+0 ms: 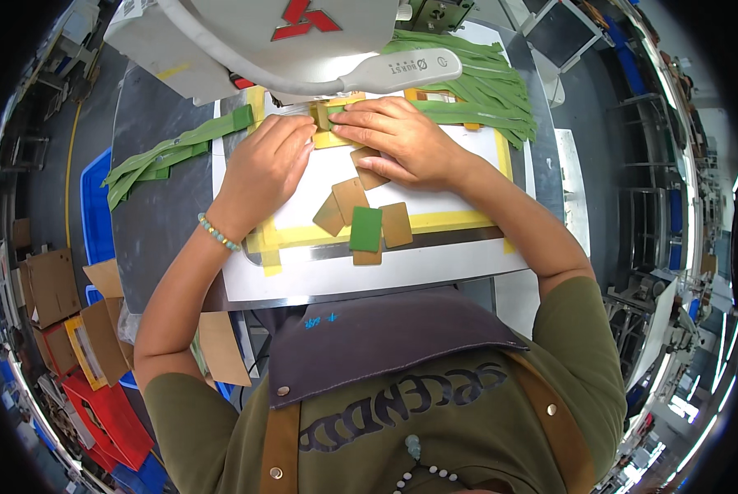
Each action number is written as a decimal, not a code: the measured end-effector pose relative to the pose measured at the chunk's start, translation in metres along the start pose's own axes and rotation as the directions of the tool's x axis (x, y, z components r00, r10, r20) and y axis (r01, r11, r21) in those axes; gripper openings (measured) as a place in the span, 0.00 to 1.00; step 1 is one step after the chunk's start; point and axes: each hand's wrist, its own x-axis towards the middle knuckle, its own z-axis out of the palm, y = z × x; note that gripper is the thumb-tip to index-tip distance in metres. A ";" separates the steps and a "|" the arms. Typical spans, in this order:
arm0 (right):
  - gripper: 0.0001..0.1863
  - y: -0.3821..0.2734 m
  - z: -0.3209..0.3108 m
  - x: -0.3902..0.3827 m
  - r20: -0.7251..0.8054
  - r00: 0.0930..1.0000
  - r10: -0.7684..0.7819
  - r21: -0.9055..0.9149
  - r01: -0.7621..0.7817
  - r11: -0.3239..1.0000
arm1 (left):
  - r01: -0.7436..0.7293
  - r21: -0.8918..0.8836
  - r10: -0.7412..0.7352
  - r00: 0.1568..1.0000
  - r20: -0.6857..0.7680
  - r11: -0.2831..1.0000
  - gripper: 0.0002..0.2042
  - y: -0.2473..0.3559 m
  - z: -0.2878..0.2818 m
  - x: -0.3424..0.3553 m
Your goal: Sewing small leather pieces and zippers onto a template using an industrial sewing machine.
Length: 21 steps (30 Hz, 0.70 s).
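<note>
My left hand [263,169] and my right hand [398,140] press flat on a small tan and green piece [329,113] right under the head of a white sewing machine [262,37]. My fingertips meet at the piece, just in front of the needle area. A green strap [179,148] runs off to the left from there. Under my right palm lies a tan leather patch [367,167]. Several more tan patches [348,198] and one green patch [366,229] lie loose just in front of my hands.
The work rests on a white plate edged with yellow tape [451,221] on a grey table [155,222]. A pile of green straps [484,86] sits at the back right. Cardboard pieces [52,284] and red and blue crates [109,412] stand on the floor to the left.
</note>
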 end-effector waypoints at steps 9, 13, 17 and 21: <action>0.27 -0.003 -0.005 0.004 0.038 0.999 0.001 -0.032 0.000 0.999 | 0.026 -0.115 -0.016 0.996 0.089 0.993 0.25 0.001 0.001 -0.001; 0.23 -0.004 -0.003 0.004 0.014 1.000 0.009 -0.079 -0.007 0.997 | 0.009 -0.115 0.006 0.991 0.131 0.993 0.25 0.003 0.005 0.002; 0.17 0.001 0.004 -0.005 -0.147 0.989 -0.012 -0.072 0.002 0.997 | -0.034 -0.053 0.041 0.990 0.136 0.998 0.24 0.001 0.006 0.007; 0.15 -0.005 -0.007 -0.008 -0.216 0.967 0.133 -0.026 -0.142 0.989 | -0.084 0.048 0.078 0.991 0.113 0.995 0.21 0.004 0.010 0.011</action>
